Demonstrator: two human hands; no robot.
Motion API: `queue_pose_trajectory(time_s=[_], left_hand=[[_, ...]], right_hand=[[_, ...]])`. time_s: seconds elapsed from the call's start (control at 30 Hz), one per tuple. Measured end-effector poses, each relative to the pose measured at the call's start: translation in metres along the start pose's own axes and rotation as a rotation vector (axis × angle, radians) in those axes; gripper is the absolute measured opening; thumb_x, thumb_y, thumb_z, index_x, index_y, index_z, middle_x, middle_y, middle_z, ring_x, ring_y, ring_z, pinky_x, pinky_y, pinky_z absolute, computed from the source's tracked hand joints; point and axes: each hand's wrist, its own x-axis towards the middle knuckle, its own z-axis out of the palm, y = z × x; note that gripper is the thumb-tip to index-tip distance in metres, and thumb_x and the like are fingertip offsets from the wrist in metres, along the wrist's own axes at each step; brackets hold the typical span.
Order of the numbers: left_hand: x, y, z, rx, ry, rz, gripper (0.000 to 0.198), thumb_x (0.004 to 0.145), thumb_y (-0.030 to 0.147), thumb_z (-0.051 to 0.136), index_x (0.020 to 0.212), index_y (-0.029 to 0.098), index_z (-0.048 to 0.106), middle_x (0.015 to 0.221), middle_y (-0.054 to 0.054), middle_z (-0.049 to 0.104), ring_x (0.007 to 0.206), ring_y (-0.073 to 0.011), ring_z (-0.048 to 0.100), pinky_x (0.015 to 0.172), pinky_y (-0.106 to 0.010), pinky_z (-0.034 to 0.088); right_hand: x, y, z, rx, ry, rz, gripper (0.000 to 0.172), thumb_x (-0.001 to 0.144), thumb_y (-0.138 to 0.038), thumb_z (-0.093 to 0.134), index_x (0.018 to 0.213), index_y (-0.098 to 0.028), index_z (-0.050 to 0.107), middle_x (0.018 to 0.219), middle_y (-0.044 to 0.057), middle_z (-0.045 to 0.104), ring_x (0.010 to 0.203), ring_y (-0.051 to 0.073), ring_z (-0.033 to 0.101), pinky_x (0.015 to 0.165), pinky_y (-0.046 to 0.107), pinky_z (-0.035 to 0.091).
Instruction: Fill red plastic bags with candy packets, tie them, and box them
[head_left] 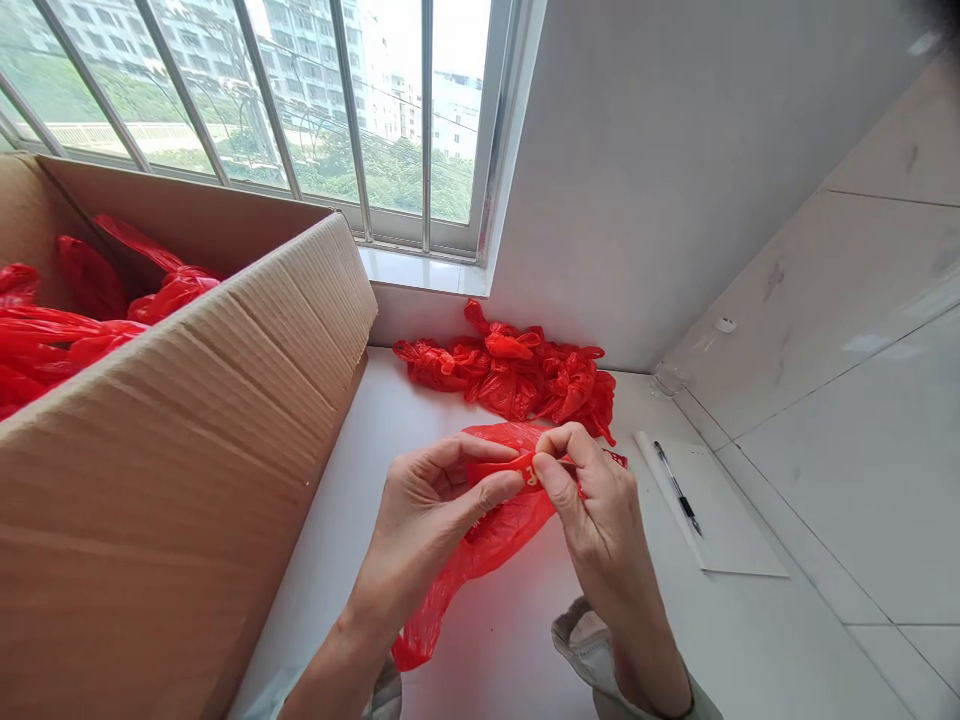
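Both my hands are closed on a red plastic bag (517, 525) above the white table, in the middle of the view. My left hand (427, 510) pinches a folded red strip with pale lettering between thumb and fingers. Right beside it, my right hand (592, 490) grips the same strip with thumb and bent index finger. The bag's thin body hangs below and between the hands, one end trailing down to the left. Just behind, a row of crumpled, knotted red plastic bags (514, 370) lies against the wall.
A tall cardboard box (285, 340) holding more red bags (176, 290) stands at the left, by the barred window (315, 110). On the right lie white paper (731, 515) and a black pen (679, 490). A small clear object (666, 382) sits in the back corner.
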Motion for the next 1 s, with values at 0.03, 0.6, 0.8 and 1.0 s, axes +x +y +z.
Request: queue_pose_trajectory(time_s=[0.03,0.6,0.8,1.0], left_hand=[[0.001,0.000,-0.001,0.028,-0.033,0.002,0.012,0.075,0.023,0.080,0.086,0.020,0.075,0.087,-0.002,0.076,0.081,-0.0162,0.070,0.069,-0.021,0.057],[0.001,0.000,-0.001,0.389,-0.006,0.093,0.016,0.083,0.034,0.068,0.081,0.018,0.071,0.080,-0.003,0.073,0.074,-0.0180,0.066,0.067,-0.025,0.054],[0.000,-0.002,-0.004,0.281,-0.022,0.066,0.013,0.078,0.032,0.075,0.083,0.020,0.075,0.082,-0.002,0.074,0.078,-0.0193,0.069,0.067,-0.024,0.056],[0.001,-0.004,-0.004,0.268,-0.044,0.080,0.013,0.077,0.030,0.078,0.087,0.022,0.075,0.084,-0.001,0.075,0.079,-0.0178,0.070,0.071,-0.024,0.057]], right_hand=[[0.001,0.000,-0.001,-0.004,-0.035,0.021,0.020,0.098,-0.026,0.041,0.079,-0.022,0.046,0.068,-0.004,0.046,0.059,0.011,0.042,0.054,0.024,0.033],[0.004,0.008,0.016,-0.159,0.045,-0.091,0.020,0.099,-0.023,0.037,0.080,-0.022,0.044,0.072,-0.001,0.052,0.064,0.014,0.046,0.058,0.026,0.034],[0.011,0.017,-0.007,0.189,-0.240,0.055,0.026,0.100,-0.037,0.038,0.085,-0.021,0.052,0.074,-0.002,0.053,0.068,0.013,0.051,0.063,0.025,0.042],[0.009,0.013,-0.011,0.122,-0.202,0.005,0.013,0.094,-0.027,0.049,0.082,-0.021,0.053,0.078,-0.001,0.057,0.071,0.013,0.053,0.064,0.024,0.043]])
